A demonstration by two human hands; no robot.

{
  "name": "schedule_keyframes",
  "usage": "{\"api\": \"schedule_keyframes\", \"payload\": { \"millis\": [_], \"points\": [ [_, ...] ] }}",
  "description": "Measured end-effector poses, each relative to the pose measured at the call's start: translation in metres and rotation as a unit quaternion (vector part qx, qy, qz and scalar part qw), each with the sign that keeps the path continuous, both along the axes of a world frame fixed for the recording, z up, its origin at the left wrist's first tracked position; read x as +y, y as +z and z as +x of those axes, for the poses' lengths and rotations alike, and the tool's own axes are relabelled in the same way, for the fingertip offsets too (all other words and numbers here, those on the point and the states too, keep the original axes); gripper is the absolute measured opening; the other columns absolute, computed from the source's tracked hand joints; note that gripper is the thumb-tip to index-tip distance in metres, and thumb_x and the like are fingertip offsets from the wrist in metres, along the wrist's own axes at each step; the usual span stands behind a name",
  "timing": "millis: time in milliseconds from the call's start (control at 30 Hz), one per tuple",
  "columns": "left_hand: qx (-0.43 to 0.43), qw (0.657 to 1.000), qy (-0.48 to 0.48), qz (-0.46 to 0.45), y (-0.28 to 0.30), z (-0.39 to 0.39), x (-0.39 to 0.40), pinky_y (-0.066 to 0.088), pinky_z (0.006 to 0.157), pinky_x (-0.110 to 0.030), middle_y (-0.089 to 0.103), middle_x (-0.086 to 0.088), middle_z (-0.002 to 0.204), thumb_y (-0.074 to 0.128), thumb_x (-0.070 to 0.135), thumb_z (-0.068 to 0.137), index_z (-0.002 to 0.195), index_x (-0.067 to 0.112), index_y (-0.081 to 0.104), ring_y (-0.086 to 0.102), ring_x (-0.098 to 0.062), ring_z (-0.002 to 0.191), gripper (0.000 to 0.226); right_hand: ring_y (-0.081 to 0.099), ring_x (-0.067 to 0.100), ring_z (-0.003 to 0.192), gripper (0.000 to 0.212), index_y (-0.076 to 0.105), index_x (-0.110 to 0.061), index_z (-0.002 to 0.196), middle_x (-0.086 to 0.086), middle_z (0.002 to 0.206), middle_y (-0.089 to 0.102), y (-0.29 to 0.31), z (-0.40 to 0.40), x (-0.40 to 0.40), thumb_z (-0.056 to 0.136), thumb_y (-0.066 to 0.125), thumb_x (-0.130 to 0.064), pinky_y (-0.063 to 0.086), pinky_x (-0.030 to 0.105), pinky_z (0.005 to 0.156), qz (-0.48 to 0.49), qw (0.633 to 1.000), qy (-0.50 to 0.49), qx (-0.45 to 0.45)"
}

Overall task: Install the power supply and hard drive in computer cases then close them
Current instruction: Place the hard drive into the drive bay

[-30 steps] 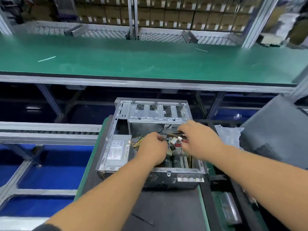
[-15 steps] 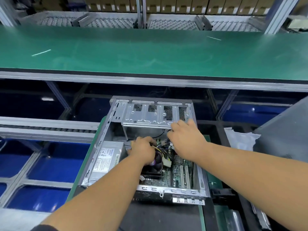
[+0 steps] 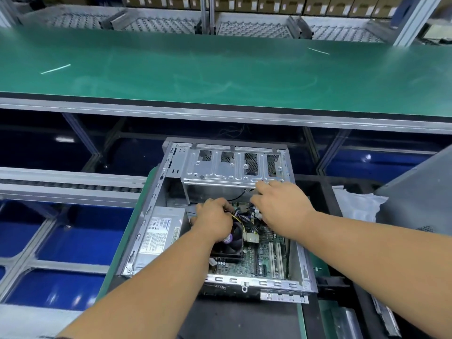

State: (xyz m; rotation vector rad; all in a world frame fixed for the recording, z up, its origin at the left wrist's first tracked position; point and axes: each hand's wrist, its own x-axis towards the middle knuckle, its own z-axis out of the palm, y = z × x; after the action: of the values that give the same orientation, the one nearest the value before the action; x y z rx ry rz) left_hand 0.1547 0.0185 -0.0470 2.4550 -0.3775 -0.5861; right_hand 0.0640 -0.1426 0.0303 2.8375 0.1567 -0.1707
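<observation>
An open silver computer case (image 3: 156,189) lies on its side in front of me. A grey power supply (image 3: 160,231) with a white label sits in its left bay. The green motherboard (image 3: 264,260) and a black fan (image 3: 232,243) show at the bottom. My left hand (image 3: 214,221) grips a bundle of yellow and black cables (image 3: 241,216) beside the power supply. My right hand (image 3: 281,204) reaches in under the metal drive cage (image 3: 230,170), fingers curled down among the cables; what they hold is hidden. A white connector (image 3: 252,238) hangs between my hands.
A long green bench (image 3: 220,74) runs across behind the case. A grey case side panel (image 3: 420,194) leans at the right beside a white plastic bag (image 3: 354,206). A roller conveyor rail (image 3: 68,182) is at the left, blue floor below.
Both hands have moved deeper into the case toward the drive cage. The connector my fingers pinched a second ago has been let go, and the view has tilted down closer to the case.
</observation>
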Motion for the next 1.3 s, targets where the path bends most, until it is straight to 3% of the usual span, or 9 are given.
{"api": "schedule_keyframes", "payload": {
  "millis": [200, 333, 467, 667, 767, 867, 1033, 1200, 1300],
  "points": [
    [0.013, 0.999, -0.025, -0.027, 0.005, -0.004, -0.001, 0.039, 0.101, -0.044, 0.053, 0.004, 0.131, 0.057, 0.018, 0.097, 0.114, 0.05, 0.064, 0.036, -0.026, 0.13, 0.037, 0.057, 0.024, 0.093, 0.032, 0.059, -0.031, 0.124, -0.002, 0.117, 0.047, 0.003, -0.011, 0.001, 0.093, 0.064, -0.027, 0.052, 0.036, 0.07, 0.035, 0.997, -0.052, -0.038],
    [0.076, 0.994, -0.003, -0.081, 0.013, -0.01, -0.002, 0.054, 0.088, -0.044, 0.06, 0.0, 0.123, 0.046, 0.01, 0.084, 0.096, 0.061, 0.061, 0.06, -0.038, 0.11, 0.054, 0.057, 0.023, 0.104, 0.035, 0.057, -0.033, 0.13, -0.003, 0.125, 0.047, 0.0, -0.019, 0.002, 0.096, 0.062, -0.037, 0.055, 0.038, 0.079, 0.08, 0.991, -0.088, -0.06],
    [0.087, 0.98, 0.034, -0.178, 0.016, -0.007, 0.001, 0.055, 0.098, -0.045, 0.072, 0.013, 0.107, 0.051, 0.007, 0.085, 0.092, 0.047, 0.071, 0.069, -0.015, 0.097, 0.045, 0.057, 0.021, 0.103, 0.039, 0.057, -0.035, 0.131, -0.005, 0.116, 0.05, -0.006, -0.025, 0.006, 0.093, 0.063, -0.039, 0.055, 0.037, 0.077, 0.12, 0.982, -0.117, -0.088],
    [0.13, 0.957, 0.077, -0.249, 0.015, -0.005, 0.004, 0.062, 0.071, -0.037, 0.077, 0.008, 0.099, 0.048, -0.009, 0.086, 0.108, 0.034, 0.076, 0.074, -0.011, 0.073, 0.056, 0.059, 0.02, 0.1, 0.038, 0.061, -0.035, 0.129, -0.006, 0.113, 0.053, -0.018, -0.024, 0.004, 0.091, 0.064, -0.036, 0.052, 0.036, 0.075, 0.136, 0.976, -0.125, -0.115],
    [0.14, 0.951, 0.079, -0.264, 0.015, -0.005, 0.004, 0.061, 0.08, -0.041, 0.079, 0.005, 0.095, 0.049, -0.008, 0.088, 0.102, 0.028, 0.079, 0.076, -0.02, 0.082, 0.049, 0.062, 0.019, 0.09, 0.037, 0.064, -0.04, 0.126, -0.009, 0.109, 0.055, -0.026, -0.024, 0.003, 0.089, 0.064, -0.038, 0.051, 0.031, 0.066, 0.176, 0.962, -0.161, -0.13],
    [0.125, 0.963, 0.042, -0.235, 0.012, -0.007, 0.004, 0.058, 0.082, -0.034, 0.078, 0.012, 0.089, 0.056, 0.002, 0.089, 0.083, 0.034, 0.08, 0.071, -0.016, 0.088, 0.041, 0.061, 0.02, 0.071, 0.036, 0.069, -0.04, 0.121, -0.008, 0.1, 0.056, -0.026, -0.021, 0.001, 0.085, 0.066, -0.04, 0.051, 0.031, 0.06, 0.226, 0.929, -0.232, -0.18],
    [0.105, 0.979, -0.002, -0.174, 0.005, -0.008, 0.005, 0.053, 0.056, -0.028, 0.077, 0.002, 0.084, 0.056, 0.006, 0.09, 0.081, 0.033, 0.078, 0.056, -0.012, 0.051, 0.036, 0.064, 0.009, 0.076, 0.031, 0.066, -0.043, 0.114, -0.016, 0.101, 0.055, -0.026, -0.036, 0.01, 0.084, 0.07, -0.039, 0.057, 0.036, 0.068, 0.368, 0.856, -0.268, -0.246],
    [0.094, 0.97, 0.048, -0.22, 0.007, -0.007, 0.006, 0.054, 0.057, -0.016, 0.076, 0.006, 0.094, 0.06, 0.004, 0.093, 0.087, 0.03, 0.078, 0.067, -0.014, 0.076, 0.032, 0.064, -0.003, 0.096, 0.03, 0.063, -0.052, 0.112, -0.027, 0.11, 0.055, -0.016, -0.087, 0.029, 0.085, 0.072, -0.045, 0.053, 0.017, 0.082, 0.543, 0.725, -0.304, -0.296],
    [0.084, 0.955, 0.113, -0.262, 0.017, -0.007, 0.008, 0.047, 0.064, -0.014, 0.074, 0.004, 0.105, 0.057, 0.002, 0.097, 0.096, 0.03, 0.074, 0.068, -0.008, 0.088, 0.033, 0.065, 0.005, 0.089, 0.03, 0.064, -0.051, 0.113, -0.015, 0.1, 0.065, -0.003, -0.131, 0.048, 0.083, 0.068, -0.049, 0.047, 0.008, 0.076, 0.576, 0.694, -0.301, -0.309]
  ]
}}
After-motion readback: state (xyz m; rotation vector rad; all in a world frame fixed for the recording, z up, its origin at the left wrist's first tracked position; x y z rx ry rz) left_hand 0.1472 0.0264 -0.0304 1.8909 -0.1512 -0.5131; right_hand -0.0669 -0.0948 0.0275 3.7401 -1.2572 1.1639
